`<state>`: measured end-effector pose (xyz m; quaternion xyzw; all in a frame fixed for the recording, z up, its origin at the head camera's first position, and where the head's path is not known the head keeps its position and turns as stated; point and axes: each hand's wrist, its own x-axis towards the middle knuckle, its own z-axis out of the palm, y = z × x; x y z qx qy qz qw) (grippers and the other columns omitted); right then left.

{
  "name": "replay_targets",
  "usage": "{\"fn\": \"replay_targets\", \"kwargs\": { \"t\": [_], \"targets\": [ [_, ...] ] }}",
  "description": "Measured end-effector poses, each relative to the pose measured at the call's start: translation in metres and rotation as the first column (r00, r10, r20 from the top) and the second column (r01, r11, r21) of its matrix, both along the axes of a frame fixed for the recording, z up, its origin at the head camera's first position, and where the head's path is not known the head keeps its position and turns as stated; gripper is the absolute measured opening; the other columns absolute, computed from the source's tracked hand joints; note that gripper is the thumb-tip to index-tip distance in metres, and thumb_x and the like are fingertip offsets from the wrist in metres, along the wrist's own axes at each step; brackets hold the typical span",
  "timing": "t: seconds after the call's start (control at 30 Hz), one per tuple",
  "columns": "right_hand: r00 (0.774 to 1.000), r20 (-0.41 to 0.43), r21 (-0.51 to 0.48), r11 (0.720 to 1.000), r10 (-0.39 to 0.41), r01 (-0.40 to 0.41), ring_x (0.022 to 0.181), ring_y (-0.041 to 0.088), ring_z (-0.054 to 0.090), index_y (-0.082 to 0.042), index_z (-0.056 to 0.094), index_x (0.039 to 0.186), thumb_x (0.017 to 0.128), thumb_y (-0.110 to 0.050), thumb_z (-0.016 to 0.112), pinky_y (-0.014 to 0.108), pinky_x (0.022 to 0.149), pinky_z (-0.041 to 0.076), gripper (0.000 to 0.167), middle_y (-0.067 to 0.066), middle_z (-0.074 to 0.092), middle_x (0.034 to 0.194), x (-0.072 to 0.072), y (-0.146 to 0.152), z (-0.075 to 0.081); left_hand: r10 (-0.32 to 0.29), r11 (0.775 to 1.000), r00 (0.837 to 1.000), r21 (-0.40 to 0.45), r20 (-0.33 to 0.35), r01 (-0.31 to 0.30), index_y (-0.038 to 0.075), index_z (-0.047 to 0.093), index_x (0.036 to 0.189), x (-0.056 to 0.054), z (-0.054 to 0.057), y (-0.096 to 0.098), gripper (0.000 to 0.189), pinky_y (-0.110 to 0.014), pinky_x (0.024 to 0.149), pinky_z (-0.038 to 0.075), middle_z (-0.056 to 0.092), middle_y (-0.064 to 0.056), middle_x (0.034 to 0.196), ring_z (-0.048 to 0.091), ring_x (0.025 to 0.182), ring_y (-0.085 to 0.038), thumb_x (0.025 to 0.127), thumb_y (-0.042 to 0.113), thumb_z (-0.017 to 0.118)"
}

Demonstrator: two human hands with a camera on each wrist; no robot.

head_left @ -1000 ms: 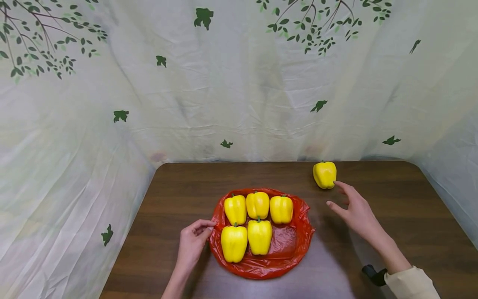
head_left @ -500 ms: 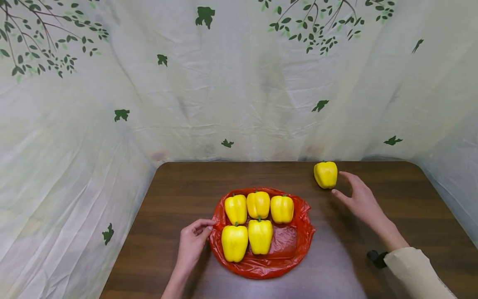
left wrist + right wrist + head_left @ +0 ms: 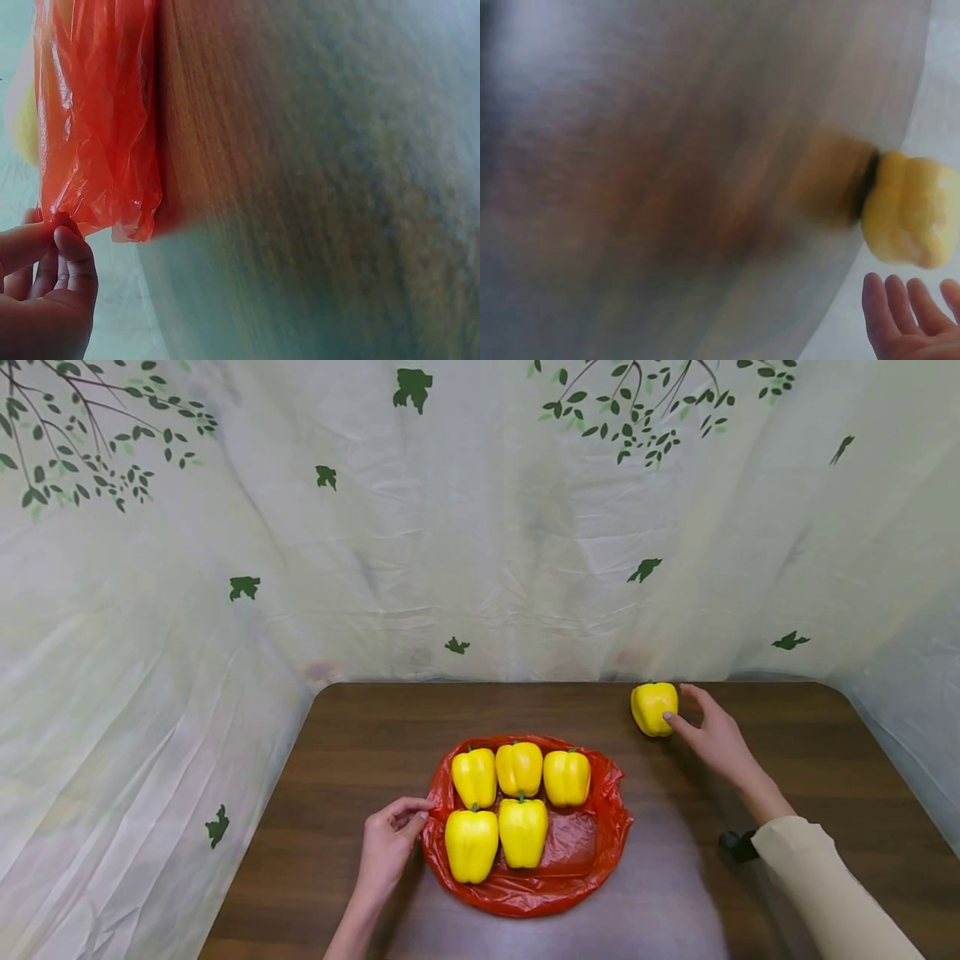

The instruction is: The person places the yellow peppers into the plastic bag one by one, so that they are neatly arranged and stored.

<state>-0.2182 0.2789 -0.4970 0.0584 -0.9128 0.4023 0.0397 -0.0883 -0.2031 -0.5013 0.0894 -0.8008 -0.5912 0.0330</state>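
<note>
My left hand (image 3: 388, 843) pinches the left edge of a red plastic bag (image 3: 525, 902), its rim rolled down into an oval. Thumb and fingertips hold a small gathered bit of the red film (image 3: 97, 127) in the left wrist view. Several yellow bell peppers (image 3: 471, 847) stand inside the bag in two rows. Another yellow bell pepper (image 3: 652, 708) stands by the table's far edge. Beside its right side is my right hand (image 3: 712, 727), fingers spread, the thumb overlapping the pepper in the head view. From the right wrist, the fingers (image 3: 881, 307) look extended, with a gap to the pepper (image 3: 907, 210).
The brown wooden table (image 3: 405, 710) has rounded far corners. A pale curtain (image 3: 510, 543) printed with leaves hangs behind it and along both sides. A dark object (image 3: 738, 846) shows at the right wrist, beside a beige sleeve (image 3: 810, 868).
My right hand has shifted along the right side of the far pepper, toward the table's far edge, and its thumb now overlaps the pepper. The left hand keeps its pinch on the bag.
</note>
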Motion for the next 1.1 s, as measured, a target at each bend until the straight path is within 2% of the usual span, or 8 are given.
{"fn": "replay_targets", "kwargs": {
  "t": [0.1, 0.2, 0.33, 0.5, 0.6, 0.73, 0.93, 1.1],
  "targets": [
    [1.0, 0.024, -0.008, 1.0, 0.004, -0.004, 0.127, 0.049, 0.042, 0.001, 0.029, 0.15, 0.098, -0.043, 0.057, 0.064, 0.095, 0.04, 0.073, 0.029, 0.037, 0.147, -0.008, -0.001, 0.003, -0.001, 1.0, 1.0, -0.004, 0.008, 0.001, 0.007, 0.076, 0.097, 0.0, -0.001, 0.0, 0.015, -0.024, 0.053, 0.046, 0.068, -0.011, 0.094, 0.057, 0.068, -0.027, 0.091, -0.002, 0.065],
    [0.996, 0.089, -0.015, 1.0, 0.024, -0.022, 0.129, 0.049, 0.039, 0.002, 0.024, 0.152, 0.098, -0.047, 0.054, 0.063, 0.097, 0.04, 0.079, 0.03, 0.033, 0.149, -0.016, -0.001, 0.006, 0.0, 1.0, 1.0, 0.002, 0.013, 0.0, 0.007, 0.076, 0.097, -0.001, -0.001, 0.0, 0.015, -0.024, 0.053, 0.046, 0.068, -0.011, 0.094, 0.058, 0.068, -0.025, 0.091, -0.002, 0.065],
    [0.976, 0.204, -0.016, 0.997, 0.076, -0.074, 0.131, 0.05, 0.034, 0.005, 0.017, 0.152, 0.1, -0.049, 0.05, 0.063, 0.101, 0.035, 0.083, 0.034, 0.025, 0.151, -0.028, 0.002, 0.007, 0.001, 1.0, 1.0, 0.012, 0.008, -0.001, 0.005, 0.075, 0.096, -0.002, -0.003, 0.0, 0.014, -0.023, 0.052, 0.045, 0.068, -0.013, 0.093, 0.057, 0.066, -0.027, 0.091, -0.003, 0.065],
    [0.953, 0.282, -0.032, 0.994, 0.114, -0.109, 0.132, 0.05, 0.031, 0.006, 0.019, 0.151, 0.1, -0.05, 0.048, 0.064, 0.105, 0.028, 0.081, 0.034, 0.025, 0.15, -0.037, 0.005, 0.008, 0.0, 1.0, 1.0, 0.007, 0.004, 0.0, 0.007, 0.076, 0.095, -0.002, -0.003, 0.001, 0.015, -0.024, 0.052, 0.046, 0.069, -0.012, 0.093, 0.057, 0.067, -0.028, 0.091, -0.003, 0.065],
    [0.948, 0.297, -0.043, 0.993, 0.117, -0.109, 0.131, 0.048, 0.032, 0.005, 0.022, 0.151, 0.099, -0.052, 0.048, 0.064, 0.105, 0.028, 0.081, 0.033, 0.028, 0.149, -0.04, 0.006, 0.007, -0.001, 1.0, 1.0, 0.01, 0.006, 0.001, 0.007, 0.076, 0.095, -0.002, -0.004, 0.001, 0.014, -0.025, 0.053, 0.048, 0.068, -0.012, 0.093, 0.057, 0.067, -0.026, 0.091, -0.003, 0.065],
    [0.944, 0.302, -0.075, 0.99, 0.136, -0.119, 0.127, 0.046, 0.038, 0.004, 0.023, 0.152, 0.099, -0.05, 0.05, 0.059, 0.102, 0.036, 0.08, 0.032, 0.03, 0.149, -0.042, 0.009, 0.006, -0.007, 1.0, 1.0, 0.021, 0.014, 0.006, 0.003, 0.075, 0.097, -0.002, -0.005, 0.0, 0.013, -0.025, 0.053, 0.047, 0.068, -0.013, 0.095, 0.056, 0.067, -0.023, 0.091, -0.003, 0.065],
    [0.931, 0.329, -0.154, 0.981, 0.162, -0.116, 0.124, 0.043, 0.043, -0.005, 0.023, 0.155, 0.099, -0.048, 0.052, 0.055, 0.097, 0.045, 0.077, 0.03, 0.028, 0.151, -0.044, 0.01, 0.006, -0.003, 0.999, 1.0, 0.049, 0.017, 0.002, 0.002, 0.075, 0.099, -0.002, -0.005, 0.0, 0.013, -0.023, 0.051, 0.045, 0.068, -0.015, 0.096, 0.056, 0.067, -0.024, 0.091, -0.002, 0.065],
    [0.939, 0.309, -0.194, 0.977, 0.15, -0.092, 0.117, 0.041, 0.048, -0.005, 0.032, 0.152, 0.098, -0.045, 0.057, 0.048, 0.09, 0.051, 0.072, 0.029, 0.035, 0.147, -0.041, 0.01, 0.004, 0.005, 0.999, 1.0, 0.043, 0.019, -0.006, 0.004, 0.075, 0.097, -0.001, -0.004, 0.001, 0.013, -0.023, 0.053, 0.046, 0.068, -0.013, 0.094, 0.056, 0.066, -0.023, 0.091, -0.002, 0.065]
  ]
}}
